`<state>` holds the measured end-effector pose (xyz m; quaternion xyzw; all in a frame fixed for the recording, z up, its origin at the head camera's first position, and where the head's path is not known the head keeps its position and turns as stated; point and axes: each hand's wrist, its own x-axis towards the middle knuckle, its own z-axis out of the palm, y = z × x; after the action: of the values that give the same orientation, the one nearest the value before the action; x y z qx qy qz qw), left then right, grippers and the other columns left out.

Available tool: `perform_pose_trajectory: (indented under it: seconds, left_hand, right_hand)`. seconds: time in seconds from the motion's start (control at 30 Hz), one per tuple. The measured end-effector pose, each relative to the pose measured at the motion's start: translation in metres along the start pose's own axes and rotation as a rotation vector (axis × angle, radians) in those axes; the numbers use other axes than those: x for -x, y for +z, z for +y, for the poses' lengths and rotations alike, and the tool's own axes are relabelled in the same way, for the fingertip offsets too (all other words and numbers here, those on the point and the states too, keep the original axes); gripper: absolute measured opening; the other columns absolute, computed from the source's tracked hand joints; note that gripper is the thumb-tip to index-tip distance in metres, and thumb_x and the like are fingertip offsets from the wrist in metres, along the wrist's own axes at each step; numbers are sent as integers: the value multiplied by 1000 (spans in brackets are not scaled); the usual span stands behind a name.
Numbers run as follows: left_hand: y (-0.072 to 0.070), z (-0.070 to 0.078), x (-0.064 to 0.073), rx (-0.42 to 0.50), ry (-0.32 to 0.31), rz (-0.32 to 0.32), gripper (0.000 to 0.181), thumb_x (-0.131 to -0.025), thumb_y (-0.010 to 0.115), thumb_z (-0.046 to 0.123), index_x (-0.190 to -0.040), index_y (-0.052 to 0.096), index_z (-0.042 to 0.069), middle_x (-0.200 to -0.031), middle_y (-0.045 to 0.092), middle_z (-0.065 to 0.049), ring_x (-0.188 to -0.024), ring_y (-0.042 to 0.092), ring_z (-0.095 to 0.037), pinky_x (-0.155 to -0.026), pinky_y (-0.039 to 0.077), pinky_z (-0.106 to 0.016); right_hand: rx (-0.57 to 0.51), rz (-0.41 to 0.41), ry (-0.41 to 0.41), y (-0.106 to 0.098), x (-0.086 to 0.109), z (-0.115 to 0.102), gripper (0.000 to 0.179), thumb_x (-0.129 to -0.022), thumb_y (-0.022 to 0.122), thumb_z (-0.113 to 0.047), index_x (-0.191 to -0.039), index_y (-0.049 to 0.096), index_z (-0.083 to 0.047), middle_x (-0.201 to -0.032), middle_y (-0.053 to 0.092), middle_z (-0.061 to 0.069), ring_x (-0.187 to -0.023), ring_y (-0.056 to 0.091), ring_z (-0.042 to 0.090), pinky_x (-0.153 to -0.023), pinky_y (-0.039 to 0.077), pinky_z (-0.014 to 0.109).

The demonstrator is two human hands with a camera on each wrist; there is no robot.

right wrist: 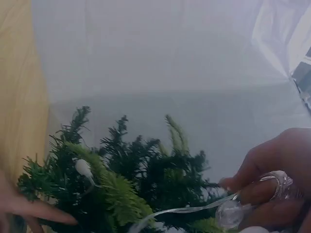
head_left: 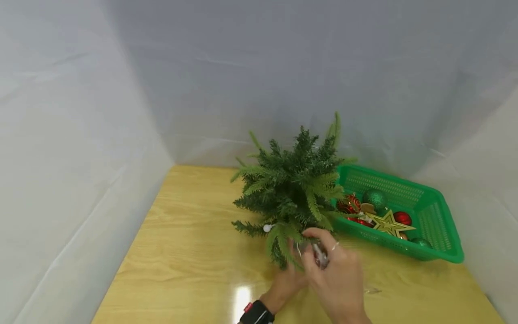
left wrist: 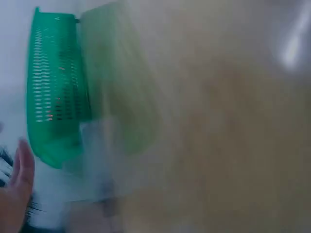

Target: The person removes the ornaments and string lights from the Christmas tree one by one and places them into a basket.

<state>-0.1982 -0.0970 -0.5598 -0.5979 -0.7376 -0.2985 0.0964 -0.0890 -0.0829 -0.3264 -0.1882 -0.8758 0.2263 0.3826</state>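
Note:
A small green artificial Christmas tree (head_left: 291, 189) stands on the wooden table. My right hand (head_left: 340, 279), wearing a ring, holds a bundle of clear-wired string lights (head_left: 320, 255) at the tree's lower front. In the right wrist view, a clear wire (right wrist: 189, 210) runs from those fingers to the branches, and a white bulb (right wrist: 83, 168) sits among the needles. My left hand (head_left: 287, 283), with a black wrist strap, reaches under the front branches, partly hidden by the right hand. The right wrist view shows one of its fingers (right wrist: 48, 212) extended beside the greenery.
A green plastic basket (head_left: 449, 225) stands right of the tree, close against it. Inside lie several red and green baubles and a gold star (head_left: 389, 223). A small clear scrap (head_left: 372, 290) lies on the table (head_left: 182, 252). White sheeting (head_left: 243, 67) surrounds the table's back and sides.

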Motion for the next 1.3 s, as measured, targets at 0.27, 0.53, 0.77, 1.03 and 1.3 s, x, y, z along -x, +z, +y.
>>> perform_pose_trajectory:
  seconds: [0.27, 0.53, 0.77, 1.03, 1.3]
  left_hand:
    - [-75, -24, 28, 695, -292, -164, 18, -92, 55, -3, -100, 70, 2, -90, 69, -8, -78, 66, -14, -66, 54, -22]
    - [-130, -72, 4, 788, -537, 534, 21, -90, 49, -14, -106, 61, -8, -99, 65, -22, -84, 64, -27, -72, 56, -28]
    - [-169, -75, -28, 876, -535, 315, 35, -104, 41, 20, -121, 56, -7, -122, 57, -27, -112, 56, -37, -95, 48, -47]
    - [-168, -75, -23, 907, -481, 130, 47, -105, 42, 28, -140, 40, -3, -141, 44, -26, -126, 47, -41, -104, 39, -51]
    - [-162, -77, -20, 757, -349, 111, 29, -97, 60, 15, -123, 63, 5, -125, 61, -14, -101, 63, -31, -76, 55, -32]
  right_hand:
    - [143, -373, 328, 15, -9, 16, 32, -88, 56, -10, -118, 68, -3, -49, 41, -5, -37, 27, 6, -34, 23, 20]
    - [-405, -624, 559, 36, -12, 60, 30, -94, 53, -12, -115, 64, 7, -53, 35, -3, -46, 27, 9, -44, 26, 22]
    - [-894, -678, 701, 51, -11, 71, 27, -100, 49, -18, -118, 52, 2, -54, 28, -4, -45, 18, 6, -44, 18, 22]
    - [-637, -500, 622, 70, -15, 57, 47, -95, 60, -16, -140, 49, -9, -74, 54, 4, -52, 40, 9, -50, 35, 24]
    - [-613, -497, 607, 76, -17, 51, 15, -95, 60, -11, -97, 60, 4, -54, 33, -1, -44, 24, 9, -46, 26, 23]
